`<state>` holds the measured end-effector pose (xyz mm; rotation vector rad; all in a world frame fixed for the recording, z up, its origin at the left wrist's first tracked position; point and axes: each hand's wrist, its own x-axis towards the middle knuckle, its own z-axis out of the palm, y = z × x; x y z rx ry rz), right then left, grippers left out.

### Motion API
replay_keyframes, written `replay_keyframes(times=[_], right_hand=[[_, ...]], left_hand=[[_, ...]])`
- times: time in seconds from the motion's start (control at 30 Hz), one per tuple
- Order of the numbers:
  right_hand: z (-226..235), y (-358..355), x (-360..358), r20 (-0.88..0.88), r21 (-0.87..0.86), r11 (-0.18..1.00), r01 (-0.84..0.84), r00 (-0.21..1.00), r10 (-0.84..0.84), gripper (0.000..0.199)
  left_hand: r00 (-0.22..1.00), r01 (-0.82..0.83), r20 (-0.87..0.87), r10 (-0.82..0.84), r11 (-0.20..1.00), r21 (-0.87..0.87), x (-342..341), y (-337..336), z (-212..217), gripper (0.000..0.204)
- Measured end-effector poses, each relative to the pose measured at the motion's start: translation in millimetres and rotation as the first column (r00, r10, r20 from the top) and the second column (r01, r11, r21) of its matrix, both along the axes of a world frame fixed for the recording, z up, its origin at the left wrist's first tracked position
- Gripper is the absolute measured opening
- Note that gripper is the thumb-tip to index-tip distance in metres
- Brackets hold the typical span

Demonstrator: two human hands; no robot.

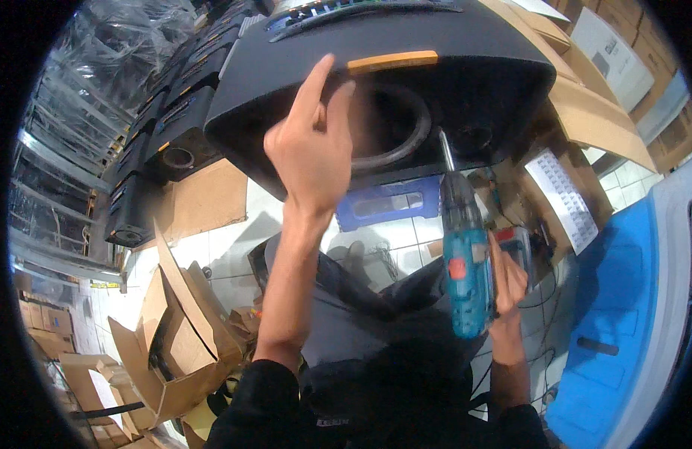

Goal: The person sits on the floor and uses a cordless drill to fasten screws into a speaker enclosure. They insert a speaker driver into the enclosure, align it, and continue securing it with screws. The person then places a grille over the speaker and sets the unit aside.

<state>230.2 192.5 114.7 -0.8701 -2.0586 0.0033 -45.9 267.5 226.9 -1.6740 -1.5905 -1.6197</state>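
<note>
A large black speaker cabinet [286,93] stands in front of me, with a round ringed opening on its near face and an orange strip [393,60] along its upper edge. My left hand [314,146] is raised before that face, left of the opening. Its index finger and thumb stretch up and apart; the other fingers are partly hidden, and I make out nothing held. In my right hand [508,280] is a teal and black power drill [465,273]. Its long metal bit points up toward the cabinet's lower edge, right of the opening; whether it touches cannot be told.
Below the cabinet lies a blue-violet plastic frame [391,203]. An open cardboard box [188,348] sits at lower left, and more black cabinets [183,135] line the left. To the right are a blue panel [611,322], a printed sheet [561,198] and cardboard flaps [593,112].
</note>
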Motion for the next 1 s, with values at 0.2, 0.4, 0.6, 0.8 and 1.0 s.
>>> replay_keyframes(times=[0.2,0.4,0.6,0.8,1.0], right_hand=[[-5,-57,23,0.121,-0.082,0.997,-0.013,0.992,0.023,0.044],[-22,-88,26,0.075,-0.240,0.971,-0.002,0.997,0.020,0.037],[-27,-96,22,0.062,-0.263,0.964,-0.042,0.996,0.060,0.035],[-31,-102,19,0.046,-0.270,0.961,-0.068,0.995,0.083,0.033],[-22,-104,13,0.008,-0.269,0.957,-0.109,0.993,0.116,0.036]], left_hand=[[0.389,0.491,0.919,-0.062,0.858,-0.150,32,-65,-100,0.030],[-0.372,0.778,0.724,0.581,0.620,-0.098,54,-116,-235,0.029],[-0.429,0.780,0.763,0.484,0.624,0.043,57,-136,-251,0.024],[-0.237,0.805,0.905,0.352,0.593,-0.020,46,-110,-216,0.019],[-0.165,0.791,0.966,0.199,0.612,0.009,43,-95,-183,0.025]])
